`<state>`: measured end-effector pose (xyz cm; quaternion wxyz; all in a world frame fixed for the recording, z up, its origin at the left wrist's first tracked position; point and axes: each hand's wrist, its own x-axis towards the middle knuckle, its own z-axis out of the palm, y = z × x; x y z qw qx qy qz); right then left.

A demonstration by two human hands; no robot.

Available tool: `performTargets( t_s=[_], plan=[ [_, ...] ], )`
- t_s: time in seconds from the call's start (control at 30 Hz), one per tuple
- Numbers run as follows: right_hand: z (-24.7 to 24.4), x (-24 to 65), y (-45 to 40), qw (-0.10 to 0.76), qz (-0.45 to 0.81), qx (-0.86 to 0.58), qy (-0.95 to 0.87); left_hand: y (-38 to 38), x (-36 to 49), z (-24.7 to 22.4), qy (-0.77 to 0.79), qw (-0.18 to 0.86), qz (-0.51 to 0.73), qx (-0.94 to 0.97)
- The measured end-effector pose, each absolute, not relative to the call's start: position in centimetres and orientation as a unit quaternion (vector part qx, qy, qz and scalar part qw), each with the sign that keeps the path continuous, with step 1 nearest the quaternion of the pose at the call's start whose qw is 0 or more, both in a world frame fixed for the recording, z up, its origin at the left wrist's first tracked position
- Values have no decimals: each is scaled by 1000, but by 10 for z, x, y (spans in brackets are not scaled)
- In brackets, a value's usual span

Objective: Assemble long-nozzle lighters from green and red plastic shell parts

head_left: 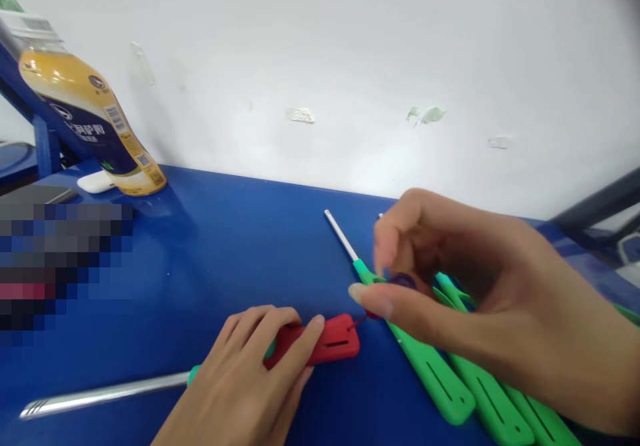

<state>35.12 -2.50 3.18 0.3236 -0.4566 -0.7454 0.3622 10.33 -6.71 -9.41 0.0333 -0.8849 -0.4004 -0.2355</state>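
Note:
My left hand [250, 373] lies over a lighter with a red handle [341, 339] and a long metal tube [110, 395], its fingers wrapped round the handle on the blue table [240, 246]. From the hole at the handle's right end, a thin red cord [359, 321] runs to my right hand [450, 299]. The thumb and fingers of my right hand are pinched on the cord, with a small dark purple piece beside them. Under and beside my right hand lie several green-handled lighters [437, 373], partly hidden by it.
At the back left stands a bottle with yellow contents [95, 119], with a white object [95, 182] behind its base. A blurred-out dark area [60, 253] covers the left side. The white wall [310, 46] rises behind the table.

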Motion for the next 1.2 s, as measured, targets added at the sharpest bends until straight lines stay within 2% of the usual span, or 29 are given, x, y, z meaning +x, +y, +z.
performTargets(
  t_s=[0.13,0.27,0.43,0.53,0.77,1.0,1.2],
  plan=[
    [34,351,-27,293,347,-450,-769,-71,106,-90,-420,25,-226,-879],
    [34,353,-29,314,305,-451,-778,-73,108,-88,-423,21,-240,-873],
    [36,351,-29,292,352,-484,-746,-74,108,-90,-426,20,-230,-874],
    [34,348,-29,303,329,-493,-746,-74,106,-91,-428,16,-223,-876],
    [36,350,-28,278,359,-452,-767,-71,103,-93,-409,27,-224,-884],
    [33,350,-32,287,303,-491,-764,-71,103,-94,-407,27,-228,-884],
    [35,347,-30,290,317,-493,-757,-68,102,-94,-395,17,-243,-886]
  ],
)
